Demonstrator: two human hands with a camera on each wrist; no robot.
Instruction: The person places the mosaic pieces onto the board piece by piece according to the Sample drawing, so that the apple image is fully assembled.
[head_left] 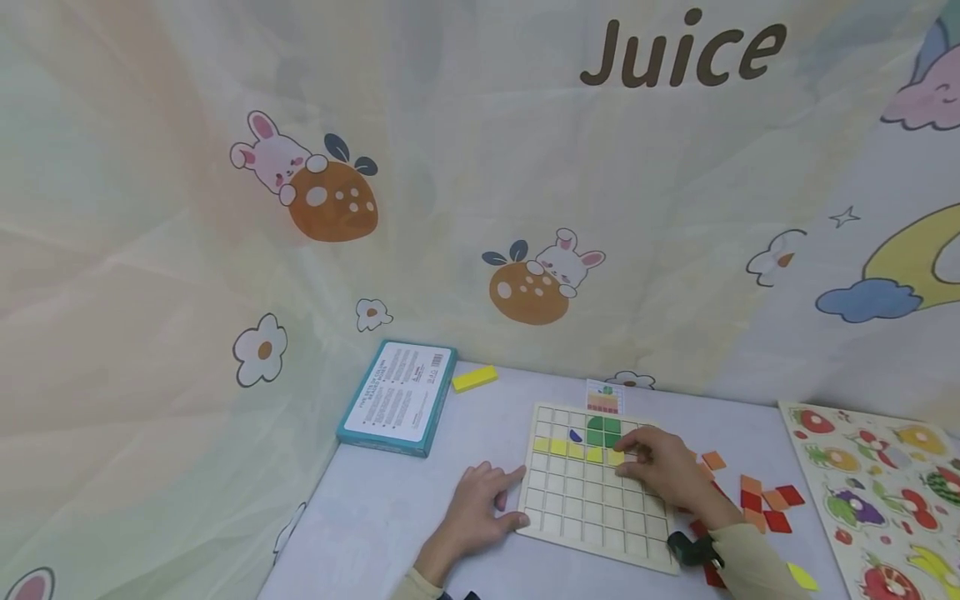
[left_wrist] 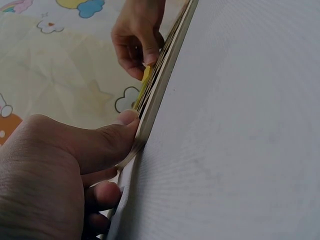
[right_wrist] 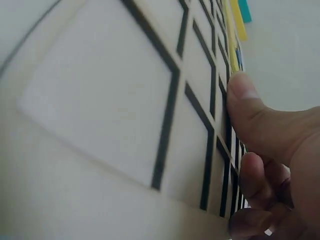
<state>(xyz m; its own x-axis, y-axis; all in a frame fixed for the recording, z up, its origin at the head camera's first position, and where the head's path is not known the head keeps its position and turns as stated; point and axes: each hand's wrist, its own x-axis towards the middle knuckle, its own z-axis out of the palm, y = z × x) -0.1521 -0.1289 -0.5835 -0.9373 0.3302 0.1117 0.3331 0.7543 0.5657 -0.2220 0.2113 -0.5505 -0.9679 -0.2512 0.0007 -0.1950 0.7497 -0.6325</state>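
A pale wooden grid board (head_left: 577, 508) lies on the table, with a row of yellow square tiles (head_left: 558, 447) across its upper part. Above that row sit green pieces (head_left: 603, 432) and a small dark blue piece (head_left: 575, 435). My right hand (head_left: 660, 467) is over the board's right side, thumb and fingertips at a yellow tile (left_wrist: 146, 75) at the row's right end, which they pinch. At the board's left edge, my left hand (head_left: 480, 508) touches the rim with extended index finger and thumb; its other fingers are bent below.
A teal and white box (head_left: 397, 397) lies at the back left beside a yellow bar (head_left: 475, 378). A small pattern card (head_left: 604, 397) is behind the board. Orange and red tiles (head_left: 752, 500) are scattered to the right, near a fruit-picture board (head_left: 870, 500).
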